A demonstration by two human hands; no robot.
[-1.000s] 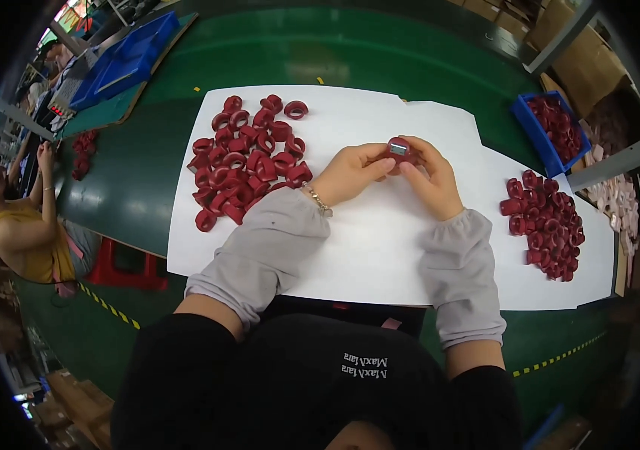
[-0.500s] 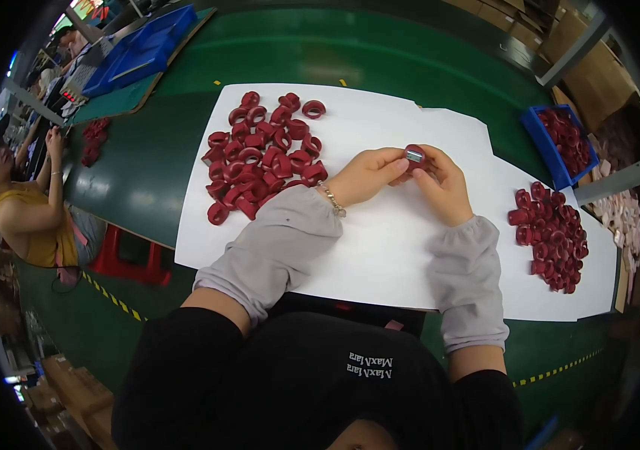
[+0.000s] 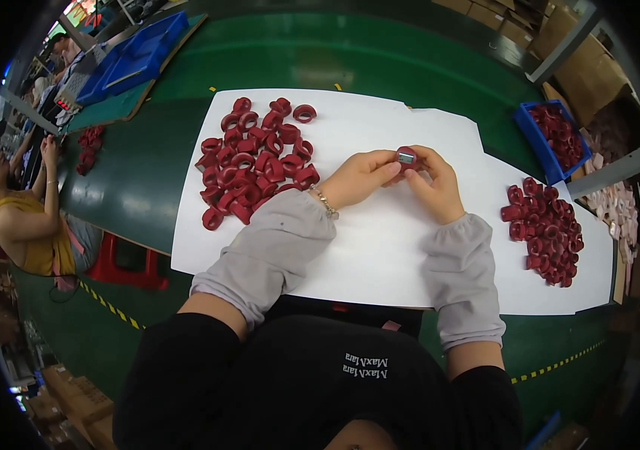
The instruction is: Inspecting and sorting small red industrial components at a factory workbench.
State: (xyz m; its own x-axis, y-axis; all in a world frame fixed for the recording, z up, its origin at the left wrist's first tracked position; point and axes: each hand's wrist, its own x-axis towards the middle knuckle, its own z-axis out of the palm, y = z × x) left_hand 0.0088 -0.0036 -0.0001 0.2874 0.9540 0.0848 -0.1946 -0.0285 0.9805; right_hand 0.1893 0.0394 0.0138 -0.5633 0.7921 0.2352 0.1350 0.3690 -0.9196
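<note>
Between my two hands, over the white sheet, is a small dark red ring-shaped piece [image 3: 406,157] with a pale rectangular window facing up. My left hand [image 3: 363,177] grips its left side between thumb and fingers. From the right, my right hand [image 3: 440,187] pinches the same piece, its thumb at the lower edge. A heap of similar dark red ring-shaped pieces [image 3: 248,161] spreads over the sheet to the left of my hands, partly behind my left sleeve. Another pile of such red pieces [image 3: 543,232] lies on the right part of the sheet.
White sheets [image 3: 357,262] cover the green table [image 3: 282,49]. A blue bin [image 3: 556,176] holding more red pieces stands at the far right, near a metal post [image 3: 623,169]. Blue trays [image 3: 136,60] sit at the far left. A co-worker [image 3: 31,217] sits left, beside a red stool [image 3: 128,266].
The whole view has shifted slightly, so things appear a little further left. Both hands still hold the red piece, and its window is tilted slightly differently.
</note>
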